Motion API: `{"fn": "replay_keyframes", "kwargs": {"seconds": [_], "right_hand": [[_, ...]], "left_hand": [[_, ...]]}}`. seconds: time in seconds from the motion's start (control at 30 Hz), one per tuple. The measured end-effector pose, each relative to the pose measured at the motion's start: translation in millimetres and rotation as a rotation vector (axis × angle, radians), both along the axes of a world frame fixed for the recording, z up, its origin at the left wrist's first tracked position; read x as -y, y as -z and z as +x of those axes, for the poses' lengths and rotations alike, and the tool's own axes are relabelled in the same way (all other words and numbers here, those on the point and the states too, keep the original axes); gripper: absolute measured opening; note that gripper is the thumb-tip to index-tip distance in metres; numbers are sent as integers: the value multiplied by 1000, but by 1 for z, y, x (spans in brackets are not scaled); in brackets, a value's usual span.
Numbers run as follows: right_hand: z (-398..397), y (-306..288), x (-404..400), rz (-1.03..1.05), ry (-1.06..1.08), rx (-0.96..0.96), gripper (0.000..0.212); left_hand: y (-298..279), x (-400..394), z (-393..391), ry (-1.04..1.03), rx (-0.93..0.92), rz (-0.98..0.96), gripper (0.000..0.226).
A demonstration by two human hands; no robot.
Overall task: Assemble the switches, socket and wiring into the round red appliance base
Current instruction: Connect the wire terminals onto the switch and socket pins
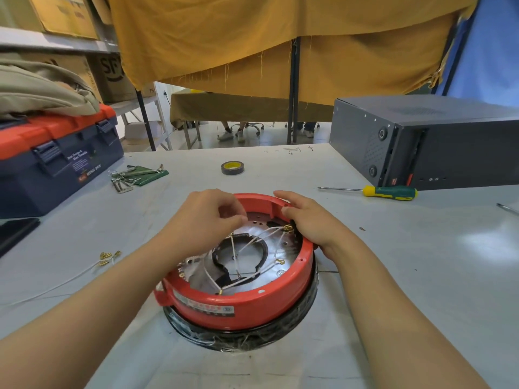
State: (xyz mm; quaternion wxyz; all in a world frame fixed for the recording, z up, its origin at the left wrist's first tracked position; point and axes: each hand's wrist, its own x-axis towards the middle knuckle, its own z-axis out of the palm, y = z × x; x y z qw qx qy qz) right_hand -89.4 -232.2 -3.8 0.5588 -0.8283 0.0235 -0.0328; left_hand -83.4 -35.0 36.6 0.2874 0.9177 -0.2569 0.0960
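The round red appliance base (pixel 252 304) lies upside down on a black wrapped ring in the middle of the table. Inside it are a silver plate, a black ring part and several white wires (pixel 261 240) with brass terminals. My left hand (pixel 207 217) hovers over the far inner side, fingers curled and pinching something small, likely a wire end. My right hand (pixel 311 223) grips the far right rim of the base, the thumb inside pressing a black part (pixel 295 233) where the brass terminals meet.
Loose white wire with brass terminals (pixel 108 258) lies left of the base. A green-yellow screwdriver (pixel 390 192) lies to the right, a tape roll (pixel 232 167) behind, hex keys (pixel 132 175) and a toolbox (pixel 53 158) at back left, a grey case (pixel 438 141) at back right.
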Motion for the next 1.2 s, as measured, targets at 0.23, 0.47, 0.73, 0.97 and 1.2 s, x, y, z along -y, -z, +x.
{"fn": "replay_keyframes", "kwargs": {"seconds": [0.23,0.47,0.73,0.97,1.2], "right_hand": [[-7,-10,-4,-142,38,-6,44],[-26,-12,-6,-205,228,8,45],[-44,-9,8,-267,325,-4,26],[-40,-24,12,-469,167,120,36],[-28,-42,-8,-576,-142,203,13]], "left_hand": [[6,-45,-13,-177,84,100,7],[12,-58,-24,-240,-26,119,18],[16,-40,-19,-187,-18,111,30],[15,-41,1,-15,-73,54,40],[1,-43,32,170,-159,196,53]]}}
